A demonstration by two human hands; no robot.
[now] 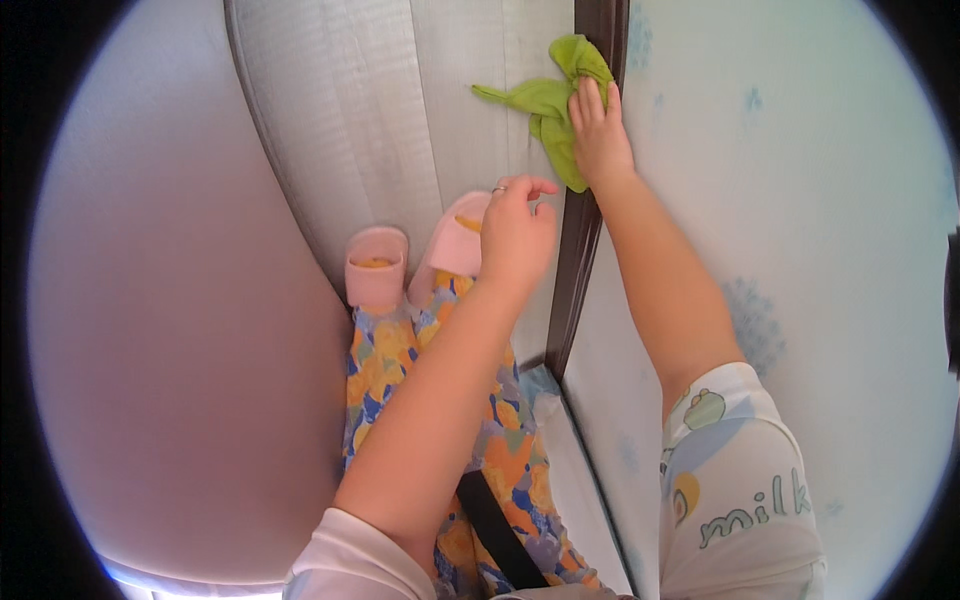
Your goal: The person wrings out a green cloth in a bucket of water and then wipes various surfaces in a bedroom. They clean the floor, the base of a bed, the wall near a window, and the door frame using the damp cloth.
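My right hand presses a bright green cloth against the dark brown baseboard at the foot of the wall. Its fingers lie over the cloth's right side, and a loose twisted end trails left across the floor. My left hand, with a ring on one finger, hangs lower and nearer, in front of the right slipper. Loosely bent, its fingers hold nothing, and a gap shows between thumb and forefinger. It is apart from both the cloth and the baseboard.
Pale wood-look boards form the floor. To the right rises a light wall with blue flower patterns. A large smooth pale surface bulges in on the left. Pink slippers are on my feet, below patterned trousers.
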